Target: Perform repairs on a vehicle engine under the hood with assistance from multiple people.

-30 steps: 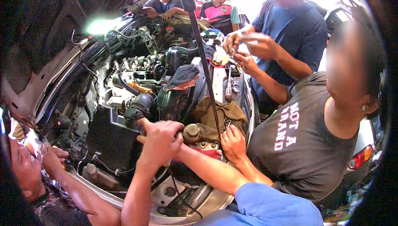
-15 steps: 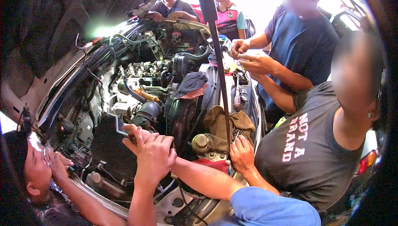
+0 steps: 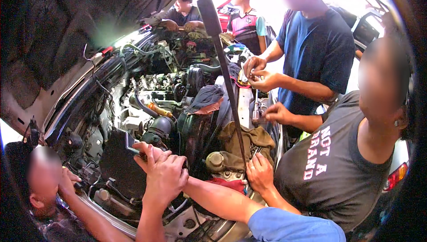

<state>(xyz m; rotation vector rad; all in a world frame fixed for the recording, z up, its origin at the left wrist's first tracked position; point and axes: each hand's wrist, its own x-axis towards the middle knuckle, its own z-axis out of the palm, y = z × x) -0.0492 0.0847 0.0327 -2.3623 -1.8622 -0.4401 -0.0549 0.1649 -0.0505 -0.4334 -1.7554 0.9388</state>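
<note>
My left hand (image 3: 165, 174) wraps over my right wrist, its fingers folded down across it. My right arm, in a blue sleeve (image 3: 296, 225), reaches left across the front of an open engine bay. The right hand (image 3: 141, 147) lies partly hidden behind the left; its visible fingers stretch loosely, with nothing seen in them. Both are above the edge of a black box-shaped cover (image 3: 122, 166). Near them are a ribbed black intake hose (image 3: 161, 127) and the engine (image 3: 162, 82) with its upper parts exposed.
A hood prop (image 3: 224, 64) slants down to the front. Brown cloth (image 3: 235, 142), red cloth (image 3: 227, 183) and dark cloth (image 3: 207, 97) lie about. A co-worker in navy (image 3: 311, 55) handles something small; another in a black sleeveless shirt (image 3: 344, 148) leans close at right. Others stand left and behind.
My hands keep their clasp. The sleeveless co-worker's raised hand has dropped away from the navy-shirted co-worker's hands, toward the fender. The view has shifted slightly.
</note>
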